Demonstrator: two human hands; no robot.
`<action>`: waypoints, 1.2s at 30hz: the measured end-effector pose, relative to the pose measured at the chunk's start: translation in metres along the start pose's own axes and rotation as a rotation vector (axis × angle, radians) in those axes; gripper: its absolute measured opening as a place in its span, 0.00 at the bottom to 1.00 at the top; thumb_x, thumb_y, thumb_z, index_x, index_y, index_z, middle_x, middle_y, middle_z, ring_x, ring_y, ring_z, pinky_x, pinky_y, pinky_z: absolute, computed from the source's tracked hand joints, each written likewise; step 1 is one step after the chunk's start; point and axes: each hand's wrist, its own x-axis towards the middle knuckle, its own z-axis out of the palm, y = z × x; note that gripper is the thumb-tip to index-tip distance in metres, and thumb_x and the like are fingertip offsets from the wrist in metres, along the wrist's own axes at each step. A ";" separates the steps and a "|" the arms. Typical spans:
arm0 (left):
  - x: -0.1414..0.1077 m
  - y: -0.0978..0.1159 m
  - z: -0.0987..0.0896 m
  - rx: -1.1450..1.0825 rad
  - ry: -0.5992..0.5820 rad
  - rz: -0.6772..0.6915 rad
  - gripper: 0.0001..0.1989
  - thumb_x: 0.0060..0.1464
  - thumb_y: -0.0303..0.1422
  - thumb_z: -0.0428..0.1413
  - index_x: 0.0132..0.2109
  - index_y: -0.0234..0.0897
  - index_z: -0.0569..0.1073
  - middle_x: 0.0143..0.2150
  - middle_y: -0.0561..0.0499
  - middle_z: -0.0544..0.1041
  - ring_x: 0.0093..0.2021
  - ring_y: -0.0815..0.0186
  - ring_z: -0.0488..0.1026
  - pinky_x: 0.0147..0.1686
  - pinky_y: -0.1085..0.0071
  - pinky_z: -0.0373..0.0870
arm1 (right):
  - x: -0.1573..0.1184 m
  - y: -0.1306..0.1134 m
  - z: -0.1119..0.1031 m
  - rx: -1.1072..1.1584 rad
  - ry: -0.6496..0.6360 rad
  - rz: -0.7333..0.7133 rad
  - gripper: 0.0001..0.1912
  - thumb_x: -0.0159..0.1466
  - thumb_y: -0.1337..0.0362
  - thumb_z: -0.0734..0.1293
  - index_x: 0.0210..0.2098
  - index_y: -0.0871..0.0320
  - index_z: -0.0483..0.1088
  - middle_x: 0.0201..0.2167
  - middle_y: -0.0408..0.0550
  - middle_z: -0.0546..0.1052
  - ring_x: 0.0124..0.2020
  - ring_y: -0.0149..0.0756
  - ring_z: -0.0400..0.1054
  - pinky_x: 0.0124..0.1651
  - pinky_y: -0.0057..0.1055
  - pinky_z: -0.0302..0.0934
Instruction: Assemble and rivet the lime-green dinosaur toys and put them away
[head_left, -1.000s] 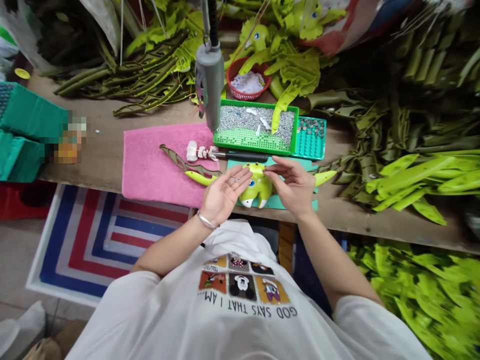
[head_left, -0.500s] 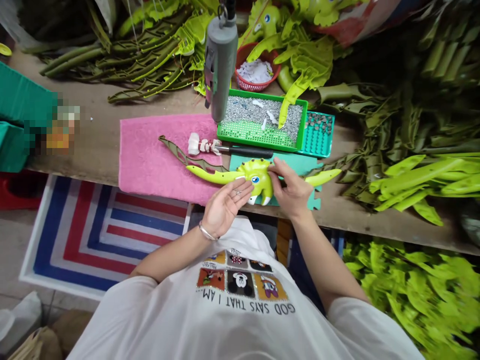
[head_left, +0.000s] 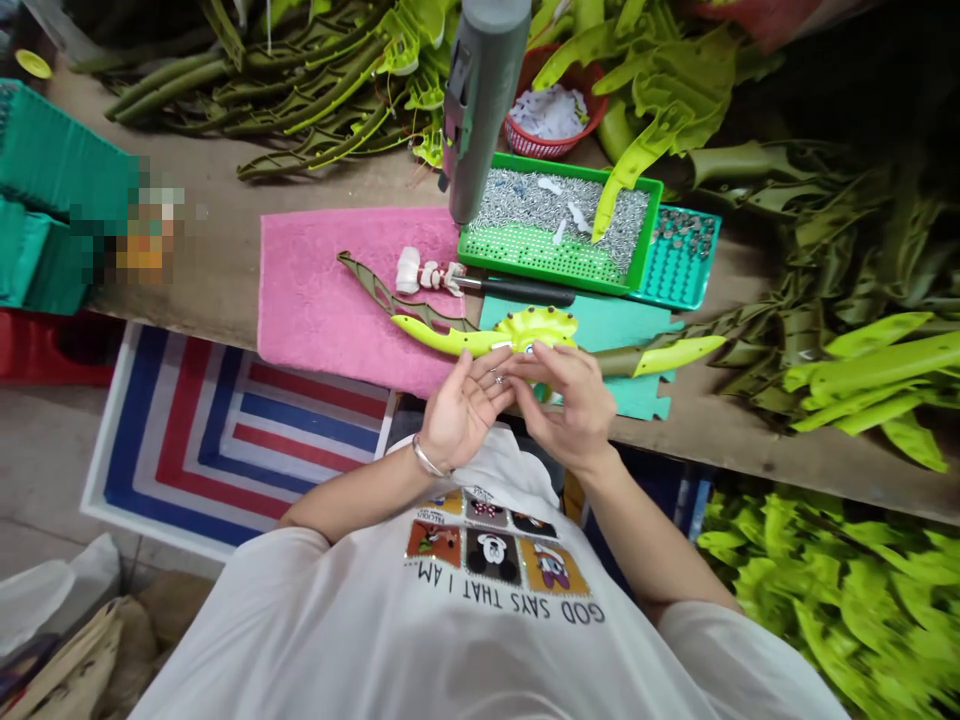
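Lime plastic dinosaur (head_left: pixel 536 328) under right-hand fingers (head_left: pixel 551 368)

You've got two hands on the toy side of things: your left hand (head_left: pixel 463 408) and your right hand (head_left: pixel 568 405). One ring (head_left: pixel 497 378), one bangle (head_left: pixel 427 460). One lime-green plastic dinosaur toy (head_left: pixel 540 326). One desk (head_left: pixel 214 270), one pink towel (head_left: pixel 330 290), one teal foam mat (head_left: pixel 607 330), one green tray (head_left: pixel 559 270), one teal tray (head_left: pixel 679 255), one red basket (head_left: pixel 525 135), one grey hanging power tool (head_left: pixel 480 100), one black-handled tool (head_left: pixel 517 290), one striped rug (head_left: pixel 225 440).
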 end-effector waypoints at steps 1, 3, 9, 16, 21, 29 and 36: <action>-0.001 -0.001 0.000 -0.002 -0.004 0.007 0.26 0.71 0.39 0.39 0.49 0.27 0.78 0.52 0.37 0.80 0.60 0.59 0.73 0.62 0.65 0.65 | 0.001 -0.005 0.002 0.001 0.004 0.018 0.36 0.61 0.72 0.69 0.65 0.49 0.57 0.35 0.42 0.83 0.39 0.38 0.78 0.49 0.41 0.71; -0.003 -0.003 -0.001 -0.011 -0.010 0.017 0.26 0.71 0.39 0.39 0.47 0.27 0.79 0.52 0.38 0.80 0.60 0.60 0.73 0.62 0.67 0.66 | 0.001 -0.013 0.007 -0.011 0.010 0.079 0.34 0.61 0.72 0.70 0.64 0.50 0.58 0.34 0.42 0.83 0.38 0.39 0.77 0.48 0.42 0.70; -0.008 -0.011 -0.005 -0.056 -0.020 0.052 0.27 0.72 0.37 0.36 0.58 0.29 0.75 0.52 0.39 0.80 0.60 0.62 0.73 0.63 0.66 0.64 | -0.007 -0.027 0.019 -0.061 0.078 0.197 0.23 0.60 0.69 0.70 0.52 0.50 0.63 0.33 0.43 0.80 0.37 0.41 0.76 0.47 0.45 0.70; -0.007 -0.004 -0.014 -0.101 0.000 0.093 0.27 0.71 0.39 0.37 0.64 0.29 0.68 0.57 0.37 0.78 0.59 0.61 0.74 0.64 0.64 0.64 | -0.001 0.003 0.022 -0.125 0.055 0.163 0.16 0.63 0.68 0.66 0.49 0.52 0.63 0.35 0.46 0.77 0.38 0.40 0.73 0.49 0.44 0.68; -0.005 -0.002 -0.015 -0.103 -0.002 0.098 0.27 0.71 0.39 0.37 0.64 0.26 0.68 0.56 0.36 0.77 0.58 0.60 0.75 0.63 0.63 0.64 | -0.001 0.022 0.029 -0.218 -0.017 0.065 0.13 0.63 0.69 0.64 0.47 0.53 0.64 0.36 0.48 0.78 0.39 0.43 0.71 0.50 0.46 0.65; -0.006 -0.001 -0.014 -0.115 -0.009 0.093 0.27 0.71 0.39 0.38 0.63 0.26 0.68 0.57 0.35 0.77 0.59 0.60 0.74 0.63 0.64 0.65 | 0.001 0.011 0.020 -0.165 -0.052 0.058 0.15 0.63 0.68 0.66 0.49 0.51 0.65 0.35 0.44 0.80 0.38 0.41 0.73 0.56 0.47 0.63; -0.008 -0.005 -0.013 -0.092 -0.061 0.102 0.25 0.71 0.37 0.38 0.59 0.33 0.74 0.55 0.42 0.79 0.62 0.64 0.71 0.63 0.69 0.63 | 0.001 -0.025 0.010 -0.138 -0.014 0.057 0.19 0.61 0.69 0.69 0.49 0.51 0.63 0.32 0.43 0.80 0.33 0.39 0.74 0.39 0.40 0.66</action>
